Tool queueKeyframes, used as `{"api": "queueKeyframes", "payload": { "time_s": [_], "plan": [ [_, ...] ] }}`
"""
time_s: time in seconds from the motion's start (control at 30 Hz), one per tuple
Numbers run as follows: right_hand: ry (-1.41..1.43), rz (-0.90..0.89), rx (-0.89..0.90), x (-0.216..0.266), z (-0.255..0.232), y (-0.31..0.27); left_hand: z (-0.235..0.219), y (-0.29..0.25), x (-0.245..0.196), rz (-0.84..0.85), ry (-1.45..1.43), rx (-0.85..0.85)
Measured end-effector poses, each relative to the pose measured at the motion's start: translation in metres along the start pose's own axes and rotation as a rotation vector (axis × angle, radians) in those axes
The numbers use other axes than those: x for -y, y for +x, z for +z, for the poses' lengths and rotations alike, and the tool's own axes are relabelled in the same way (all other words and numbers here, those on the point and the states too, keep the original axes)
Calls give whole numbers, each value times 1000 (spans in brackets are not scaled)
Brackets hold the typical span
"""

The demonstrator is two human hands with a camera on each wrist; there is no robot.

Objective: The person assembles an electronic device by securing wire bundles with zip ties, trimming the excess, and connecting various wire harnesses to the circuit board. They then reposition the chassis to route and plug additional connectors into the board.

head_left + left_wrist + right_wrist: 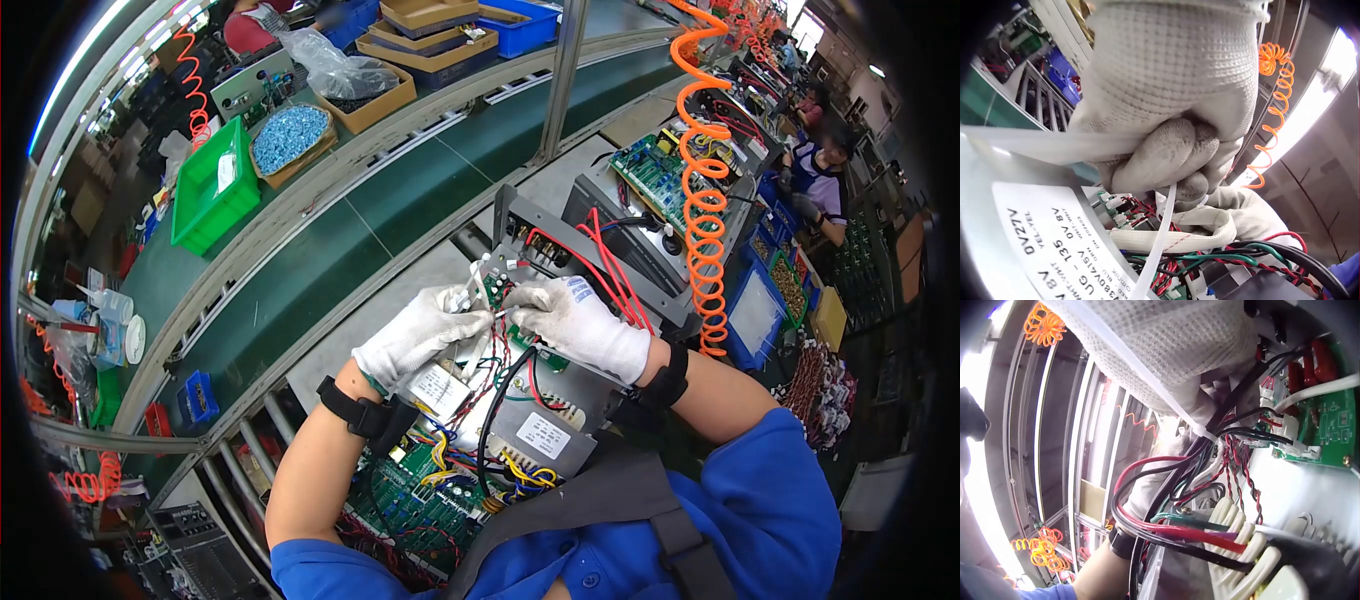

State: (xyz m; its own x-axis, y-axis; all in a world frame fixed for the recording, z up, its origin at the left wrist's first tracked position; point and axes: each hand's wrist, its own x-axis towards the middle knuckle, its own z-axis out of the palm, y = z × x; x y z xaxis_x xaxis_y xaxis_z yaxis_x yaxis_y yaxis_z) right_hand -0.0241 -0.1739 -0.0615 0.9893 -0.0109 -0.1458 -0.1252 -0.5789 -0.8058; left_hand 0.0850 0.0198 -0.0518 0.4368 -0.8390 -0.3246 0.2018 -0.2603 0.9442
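Green surface (420, 185), right grip (1191, 350) half-hidden

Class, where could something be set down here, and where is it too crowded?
Bare: the green belt between its metal rails, beyond the left hand and right hand. Crowded: nearer the body, with wires, labelled transformer and circuit board.

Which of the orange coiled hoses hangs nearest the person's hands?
The large hose on the right of the head view, closest to the right hand. The other hoses hang farther off, at the left or in the background.
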Motion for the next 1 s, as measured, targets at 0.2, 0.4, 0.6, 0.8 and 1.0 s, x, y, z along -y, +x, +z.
{"api": "queueKeyframes", "payload": {
  "time_s": [0.2,0.4,0.6,0.8,1.0],
  "plan": [
    [-26,-37,-7,-1,-3,1,-6,1,12,3,-15,25],
    [31,21,8,-6,0,3,-6,-1,9,92,62,54],
    [-34,-24,14,0,-4,2,-5,0,10,24,-35,39],
    [-56,-131,-5,1,-2,1,-1,-3,-4,-6,46,28],
    [-124,131,74,25,-11,1,0,0,-1,-37,5,29]
  ]
}}
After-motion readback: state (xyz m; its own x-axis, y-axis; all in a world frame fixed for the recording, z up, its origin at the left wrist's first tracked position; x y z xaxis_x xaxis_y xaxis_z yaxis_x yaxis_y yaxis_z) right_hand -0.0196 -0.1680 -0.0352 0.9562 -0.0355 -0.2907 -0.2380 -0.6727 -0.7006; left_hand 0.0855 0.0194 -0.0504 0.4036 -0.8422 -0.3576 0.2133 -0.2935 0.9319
